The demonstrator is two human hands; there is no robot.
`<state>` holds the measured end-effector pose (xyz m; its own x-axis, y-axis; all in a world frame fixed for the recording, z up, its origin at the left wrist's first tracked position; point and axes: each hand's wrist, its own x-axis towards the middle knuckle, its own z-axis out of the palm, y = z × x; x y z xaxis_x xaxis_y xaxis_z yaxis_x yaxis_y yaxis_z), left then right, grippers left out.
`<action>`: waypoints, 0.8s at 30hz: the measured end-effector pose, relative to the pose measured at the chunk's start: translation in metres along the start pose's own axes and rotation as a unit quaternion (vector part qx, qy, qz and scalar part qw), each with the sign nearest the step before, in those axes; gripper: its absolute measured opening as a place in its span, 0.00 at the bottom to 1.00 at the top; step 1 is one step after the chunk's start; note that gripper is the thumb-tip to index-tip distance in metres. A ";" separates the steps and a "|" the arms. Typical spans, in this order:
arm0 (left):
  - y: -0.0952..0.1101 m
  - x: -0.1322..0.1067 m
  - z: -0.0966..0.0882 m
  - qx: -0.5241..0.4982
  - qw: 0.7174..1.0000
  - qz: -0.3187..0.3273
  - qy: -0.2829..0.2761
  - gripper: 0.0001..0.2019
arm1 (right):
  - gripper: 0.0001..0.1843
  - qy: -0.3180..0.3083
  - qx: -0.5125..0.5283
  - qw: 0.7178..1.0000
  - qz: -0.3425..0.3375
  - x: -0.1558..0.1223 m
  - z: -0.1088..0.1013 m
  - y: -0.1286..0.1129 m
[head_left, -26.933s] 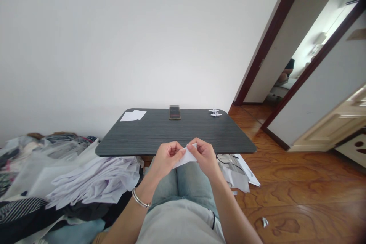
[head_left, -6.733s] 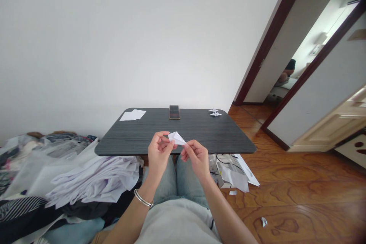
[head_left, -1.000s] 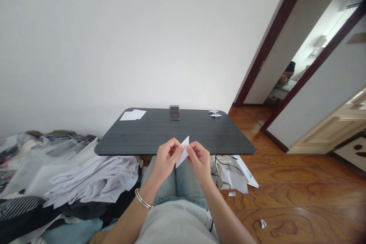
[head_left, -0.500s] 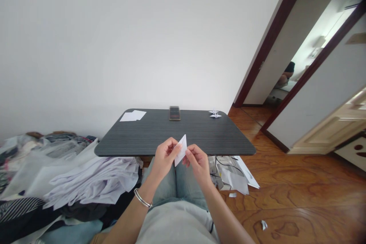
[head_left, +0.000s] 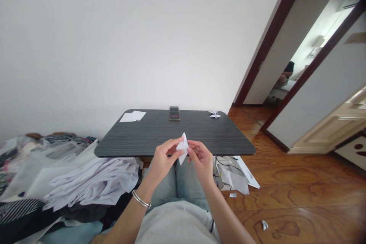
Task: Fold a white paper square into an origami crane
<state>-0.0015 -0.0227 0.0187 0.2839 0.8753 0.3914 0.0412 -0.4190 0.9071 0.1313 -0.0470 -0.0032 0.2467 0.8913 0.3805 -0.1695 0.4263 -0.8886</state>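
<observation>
We bring our left hand (head_left: 164, 161) and right hand (head_left: 201, 161) close together in front of us, fingers (head_left: 174, 145) curled into a pinch, both bare forearms angling up toward the wrists

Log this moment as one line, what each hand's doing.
left hand: holding folded white paper | right hand: holding same paper | table: phone, paper cranes, white sheets

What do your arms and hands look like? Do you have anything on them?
The left hand and right hand are bare, with no gloves and no rings that I can make out. The left forearm and right forearm have no sleeves over them. A thin silver-coloured bangle circles the left wrist.
</observation>
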 end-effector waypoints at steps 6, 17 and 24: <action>0.001 0.000 -0.002 0.001 1.000 0.007 -0.012 0.19 | 0.16 -0.021 -0.047 0.999 -0.014 -0.001 -0.002 -0.002; 0.009 -0.003 0.009 -0.077 0.996 -0.016 0.051 0.11 | 0.07 0.021 -0.161 0.974 -0.159 -0.001 0.003 -0.003; 0.018 0.004 0.009 -0.136 0.985 -0.085 0.070 0.13 | 0.07 -0.030 -0.168 0.961 -0.217 -0.002 0.002 -0.011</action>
<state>0.0089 -0.0293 0.0352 0.1601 0.9596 0.2313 -0.1875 -0.2005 0.9616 0.1305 -0.0535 0.0063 0.1671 0.6531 0.7386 0.2574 0.6942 -0.6721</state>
